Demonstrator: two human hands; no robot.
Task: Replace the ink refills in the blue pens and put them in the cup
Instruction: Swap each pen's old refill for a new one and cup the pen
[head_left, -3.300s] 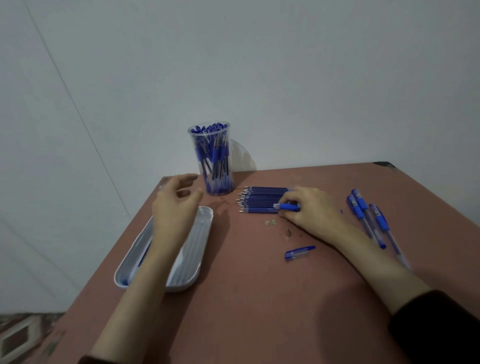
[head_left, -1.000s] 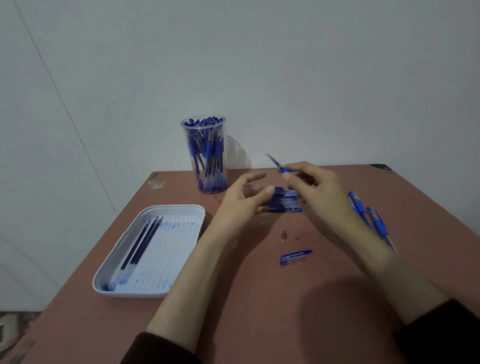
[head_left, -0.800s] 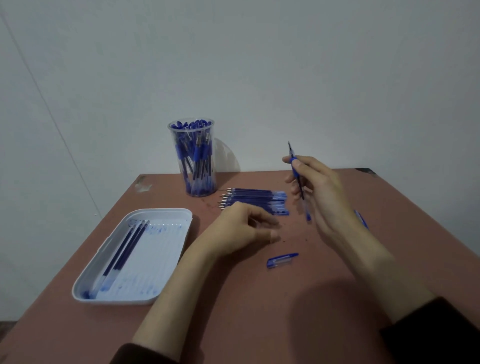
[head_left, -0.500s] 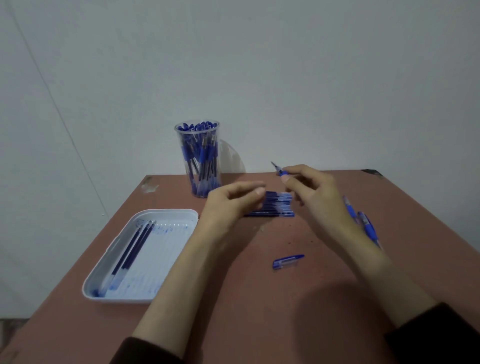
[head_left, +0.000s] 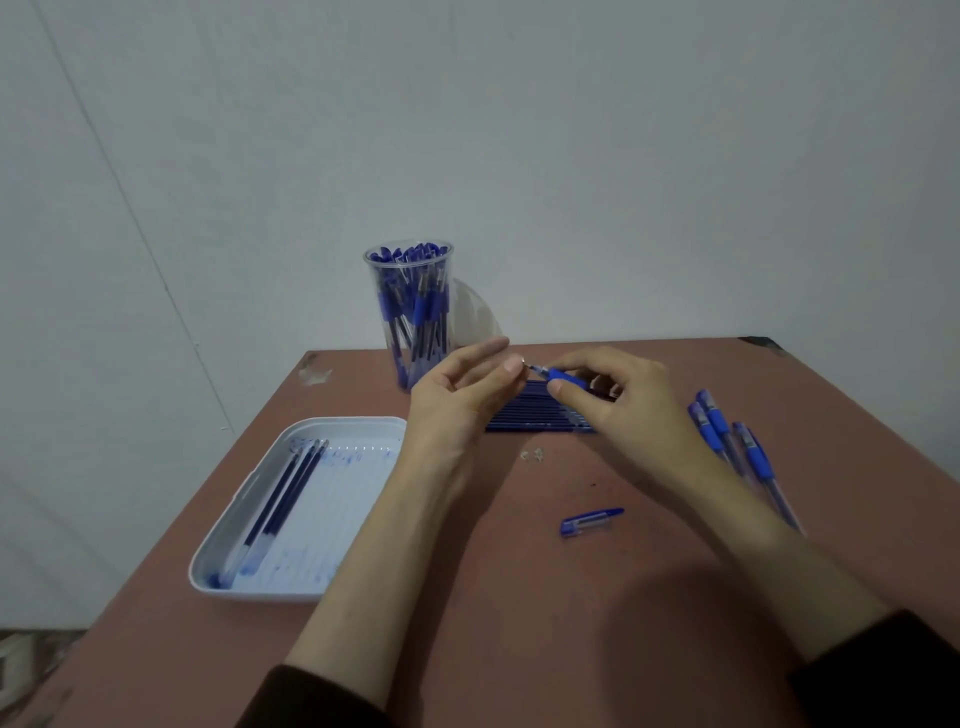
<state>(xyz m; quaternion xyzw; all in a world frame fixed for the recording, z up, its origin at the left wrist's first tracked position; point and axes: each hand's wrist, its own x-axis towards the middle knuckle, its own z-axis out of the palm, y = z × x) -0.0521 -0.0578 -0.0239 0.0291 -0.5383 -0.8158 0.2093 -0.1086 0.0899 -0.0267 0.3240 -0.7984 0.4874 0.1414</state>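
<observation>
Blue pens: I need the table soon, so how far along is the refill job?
Looks done: the cup is packed with pens, and pulled refills lie in the tray. In hand: the right hand grips one pen, the left hand at its tip; a cap lies loose. Left: several pens at the right, with a stack of refills.
</observation>
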